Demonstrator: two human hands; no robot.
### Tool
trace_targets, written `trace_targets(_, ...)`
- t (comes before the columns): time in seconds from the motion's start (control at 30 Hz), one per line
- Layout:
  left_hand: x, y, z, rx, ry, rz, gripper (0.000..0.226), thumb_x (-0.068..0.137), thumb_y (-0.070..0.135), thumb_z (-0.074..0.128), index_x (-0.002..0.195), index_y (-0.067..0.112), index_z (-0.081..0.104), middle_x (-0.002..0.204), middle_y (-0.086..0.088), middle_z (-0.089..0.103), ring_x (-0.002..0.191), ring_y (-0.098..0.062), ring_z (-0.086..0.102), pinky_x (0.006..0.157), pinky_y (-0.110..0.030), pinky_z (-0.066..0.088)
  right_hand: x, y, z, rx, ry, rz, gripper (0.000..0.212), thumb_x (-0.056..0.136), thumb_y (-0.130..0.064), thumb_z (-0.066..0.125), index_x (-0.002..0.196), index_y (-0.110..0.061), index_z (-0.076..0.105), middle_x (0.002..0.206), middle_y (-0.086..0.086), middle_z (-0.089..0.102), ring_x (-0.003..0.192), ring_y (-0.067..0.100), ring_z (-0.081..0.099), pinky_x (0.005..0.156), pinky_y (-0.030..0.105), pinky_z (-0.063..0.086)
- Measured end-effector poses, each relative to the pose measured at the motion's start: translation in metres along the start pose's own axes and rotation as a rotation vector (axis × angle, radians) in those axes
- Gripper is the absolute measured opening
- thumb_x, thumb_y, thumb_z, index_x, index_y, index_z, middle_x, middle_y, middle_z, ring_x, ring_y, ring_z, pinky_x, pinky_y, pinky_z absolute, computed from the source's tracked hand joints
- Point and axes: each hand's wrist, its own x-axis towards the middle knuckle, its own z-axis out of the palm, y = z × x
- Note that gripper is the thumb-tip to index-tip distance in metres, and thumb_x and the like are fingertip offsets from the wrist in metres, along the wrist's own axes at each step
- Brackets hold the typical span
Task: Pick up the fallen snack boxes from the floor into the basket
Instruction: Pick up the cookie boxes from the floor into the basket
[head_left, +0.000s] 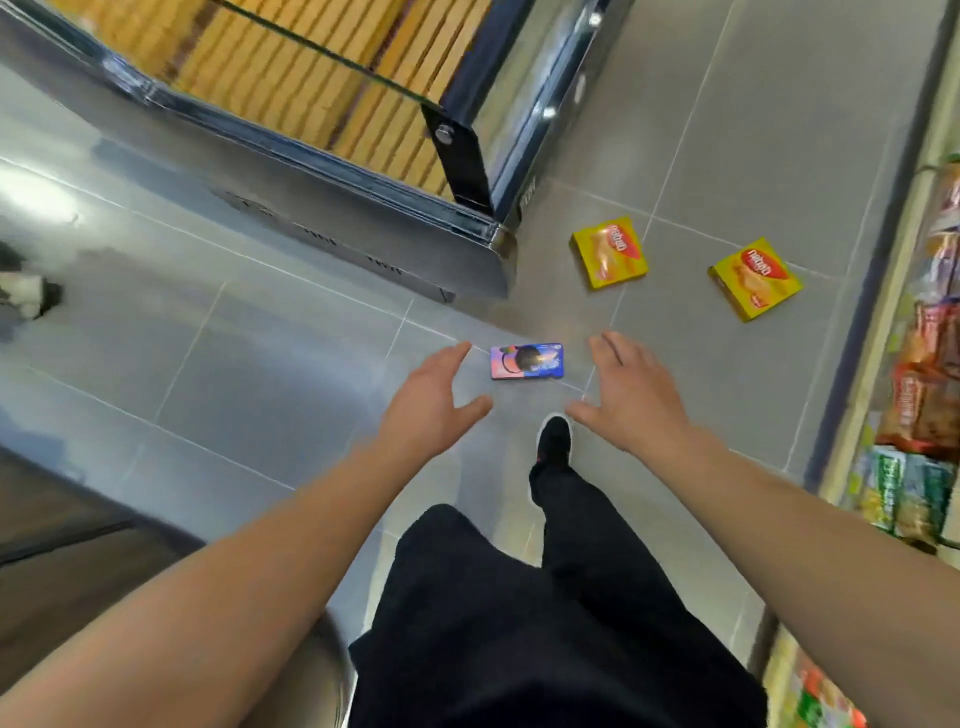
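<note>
Snack boxes lie scattered on the grey tiled floor (753, 130): a blue box (527, 361) flat on a tile seam, and two yellow boxes, one (609, 252) just beside the corner of a display case (363, 208), the other (756, 278) further right, near the foot of a shelf (883, 322). The yellow two are well apart from the blue one and from each other.

Both bare arms reach out over the floor. The left hand (434, 400) and right hand (626, 397) hang either side of the blue box, fingers straight and spread, thumbs out, holding nothing and touching nothing.

A black shoe (555, 441) stands on the floor just short of the blue box, between the hands, with black trousers (519, 623) below it. The shelf along the right edge is packed with snack packets (930, 405). The case, glass-sided and metal-edged, takes up the upper left, and its corner juts toward the boxes. No basket is in view.
</note>
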Motion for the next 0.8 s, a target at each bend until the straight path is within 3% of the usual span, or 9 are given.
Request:
trace_targets(0.37,0.160,0.008,0.095,0.041,-0.138,-0.035,0.076,0.085,0.035,0.067,0.148,0.014,0.030,0.154,-0.004,0.031,0.144,-0.017,0.024,0.113,-0.027,0.019,0.131,0.083,0.063,0.098,-0.182,0.041,0.093,0.077,-0.051,0.072,0.151,-0.020,0.025,0.158,0.002,0.024,0.143,0.026,0.024,0.113,0.041,0.028)
trace_targets(0.8,0.328,-0.108,0.290,0.161,-0.290,-0.048,0.083,0.082,0.035,0.071,0.150,0.016,0.026,0.155,-0.003,0.029,0.143,-0.015,0.023,0.110,-0.020,0.017,0.305,0.140,0.312,0.267,-0.237,0.137,0.103,0.071,-0.055,0.075,0.152,-0.019,0.024,0.160,0.007,0.022,0.146,0.031,0.022,0.120,0.038,0.019)
